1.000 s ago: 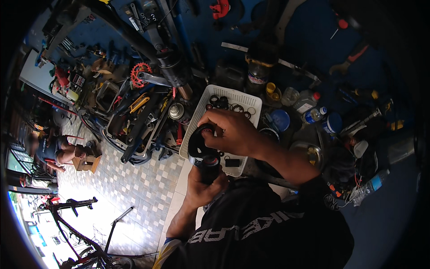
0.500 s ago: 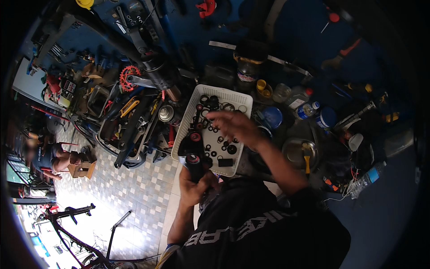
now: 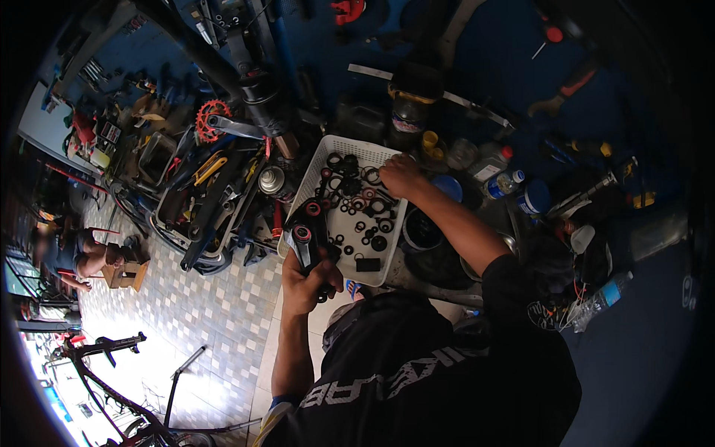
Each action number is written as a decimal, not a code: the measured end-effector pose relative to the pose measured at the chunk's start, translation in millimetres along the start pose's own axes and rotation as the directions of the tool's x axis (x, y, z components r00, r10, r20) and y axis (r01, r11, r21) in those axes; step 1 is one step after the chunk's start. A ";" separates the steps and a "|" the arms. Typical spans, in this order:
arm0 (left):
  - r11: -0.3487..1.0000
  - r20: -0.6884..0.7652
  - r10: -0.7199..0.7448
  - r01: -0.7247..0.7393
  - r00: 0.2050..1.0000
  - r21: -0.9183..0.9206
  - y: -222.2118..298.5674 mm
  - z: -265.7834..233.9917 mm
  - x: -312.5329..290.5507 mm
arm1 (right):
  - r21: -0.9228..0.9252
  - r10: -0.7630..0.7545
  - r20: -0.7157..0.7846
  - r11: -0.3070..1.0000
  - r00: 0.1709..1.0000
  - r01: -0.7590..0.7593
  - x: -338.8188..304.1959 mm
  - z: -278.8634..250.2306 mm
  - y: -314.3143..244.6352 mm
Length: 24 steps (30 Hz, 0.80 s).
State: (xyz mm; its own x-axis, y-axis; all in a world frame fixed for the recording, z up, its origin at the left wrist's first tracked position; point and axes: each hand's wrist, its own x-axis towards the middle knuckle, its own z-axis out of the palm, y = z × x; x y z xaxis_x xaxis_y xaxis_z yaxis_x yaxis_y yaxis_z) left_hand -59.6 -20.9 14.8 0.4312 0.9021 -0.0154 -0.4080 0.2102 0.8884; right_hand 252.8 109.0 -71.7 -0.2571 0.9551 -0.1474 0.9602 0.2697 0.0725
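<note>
A white perforated plastic basket (image 3: 339,227) stands on the bench before me, with many small black rings, seals and bushings (image 3: 369,201) lying in it. My left hand (image 3: 304,287) is closed around a black bike suspension link (image 3: 302,242) with red-ringed bearings, held over the basket's near left side. Part of the link is hidden by my fingers. At the basket's far right rim is my right hand (image 3: 403,177), its fingers curled over the edge. A small black rectangular block (image 3: 368,264) sits at the basket's near end.
A spray can (image 3: 273,180) and a bin of tools and bike parts (image 3: 208,186) stand to the left. Bottles (image 3: 505,184) and tubs crowd the right. A bike frame (image 3: 112,380) is at lower left; another person (image 3: 97,253) sits farther off.
My right hand has moved from above the parts to the basket's right rim, and its fingers have curled. The link in my left hand is turned somewhat. The whole view has shifted slightly.
</note>
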 end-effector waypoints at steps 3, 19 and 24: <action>0.999 -0.018 -0.011 0.011 1.000 0.032 -1.1 -6.3 -3.5 | 0.003 0.021 0.096 1.000 0.995 -0.021 6.5 -1.0 1.3; 0.992 0.021 -0.056 0.053 0.998 0.116 -5.2 -18.1 0.8 | 0.203 0.010 0.096 0.979 0.995 -0.029 4.2 -14.7 9.7; 0.993 0.005 -0.067 0.067 0.998 0.093 -6.6 -16.6 3.5 | 0.137 -0.015 0.107 0.991 0.994 0.000 15.7 1.7 4.6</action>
State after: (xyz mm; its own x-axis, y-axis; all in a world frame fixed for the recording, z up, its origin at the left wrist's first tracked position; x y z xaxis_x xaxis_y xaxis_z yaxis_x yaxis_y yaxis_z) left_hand -68.7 -12.9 1.3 0.4615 0.8841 -0.0730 -0.3022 0.2340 0.9241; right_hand 253.3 125.0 -75.3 -0.2584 0.9322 -0.2535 0.9660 0.2506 -0.0631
